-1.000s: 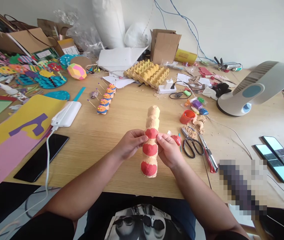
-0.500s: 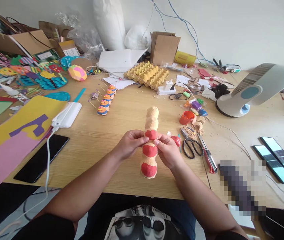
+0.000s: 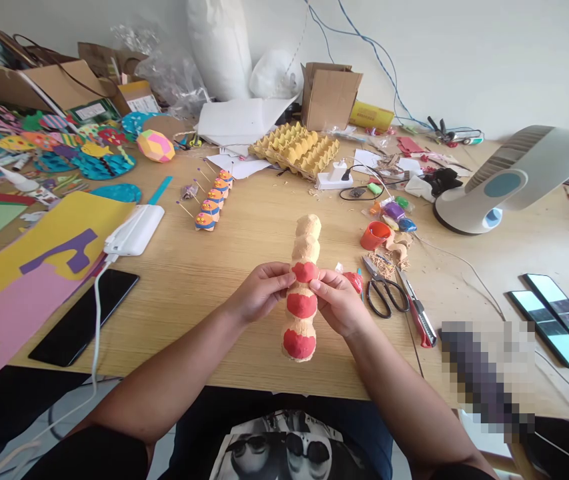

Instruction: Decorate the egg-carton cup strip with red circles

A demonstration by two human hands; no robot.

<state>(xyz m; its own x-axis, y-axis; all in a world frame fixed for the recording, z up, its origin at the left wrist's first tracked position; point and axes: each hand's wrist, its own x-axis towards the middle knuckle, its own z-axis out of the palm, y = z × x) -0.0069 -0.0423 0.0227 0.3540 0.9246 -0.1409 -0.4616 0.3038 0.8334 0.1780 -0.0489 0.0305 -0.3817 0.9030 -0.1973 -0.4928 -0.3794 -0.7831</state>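
Observation:
Between my hands is a strip of egg-carton cups (image 3: 305, 249), pale cream in colour, with red patches on the three cups nearest me. My left hand (image 3: 265, 291) pinches its left edge at the middle cup. On the opposite edge, my right hand (image 3: 340, 300) grips the strip with thumb and fingers, the thumb lying by the red patch. The strip points away from me above the table. Just behind my right hand lies a small red packet (image 3: 353, 281), partly covered by the hand.
Scissors (image 3: 387, 293), a red-handled utility knife (image 3: 420, 313) and a red cup (image 3: 375, 235) lie to the right. A painted orange-and-blue egg-carton caterpillar (image 3: 214, 200) stands left of centre. Farther back are a yellow egg tray (image 3: 294, 150) and a white fan-like device (image 3: 504, 180).
The strip has shifted very slightly toward me, its near end a little lower in view. Both hands keep their hold on it.

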